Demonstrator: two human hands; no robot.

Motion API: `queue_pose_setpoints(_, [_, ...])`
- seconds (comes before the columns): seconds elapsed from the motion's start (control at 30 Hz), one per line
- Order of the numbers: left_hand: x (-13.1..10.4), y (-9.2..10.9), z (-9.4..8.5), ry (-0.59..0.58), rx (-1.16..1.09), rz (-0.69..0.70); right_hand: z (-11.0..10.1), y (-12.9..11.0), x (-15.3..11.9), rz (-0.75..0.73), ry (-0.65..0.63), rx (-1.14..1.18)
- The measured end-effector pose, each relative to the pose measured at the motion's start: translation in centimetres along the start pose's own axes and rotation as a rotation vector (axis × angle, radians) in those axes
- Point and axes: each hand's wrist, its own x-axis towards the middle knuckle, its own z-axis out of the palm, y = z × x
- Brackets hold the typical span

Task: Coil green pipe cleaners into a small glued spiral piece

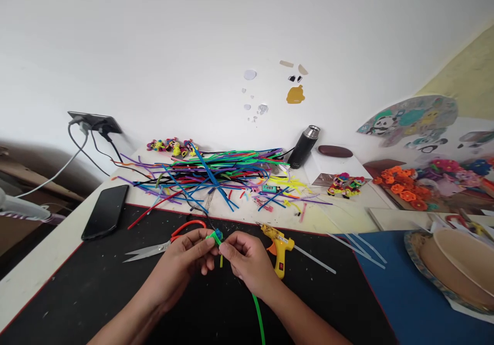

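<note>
Green fuzzy stem (258, 318) held between both hands, above black mat (193, 304). Left hand (191, 252): fingertips pinch the green-and-blue fuzzy piece (216, 236). Right hand (247, 260): thumb and index closed on green stem beside that piece; the stem's long end hangs below the right hand. Red-handled scissors (170, 243) lie open by left hand. Yellow glue gun (278, 247) lies just beside right hand, clear stick out its back. Pile of coloured stems (216, 167) behind mat, near black bottle (304, 147).

Fingers (201, 248) partly hide what seems a small blue-green piece (218, 235).
</note>
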Motion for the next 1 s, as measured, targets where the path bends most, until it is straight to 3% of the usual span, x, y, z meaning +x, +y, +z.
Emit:
queue_pose_setpoints(0.43, [0.7,-0.5,-0.9,-0.064,0.024,-0.083,0.1,0.0,0.1,0.026,0.018,0.084])
queue_pose_setpoints(1.0, [0.3,-0.1,0.4,-0.014,-0.051,-0.124,0.3,0.1,0.2,0.069,-0.003,0.145])
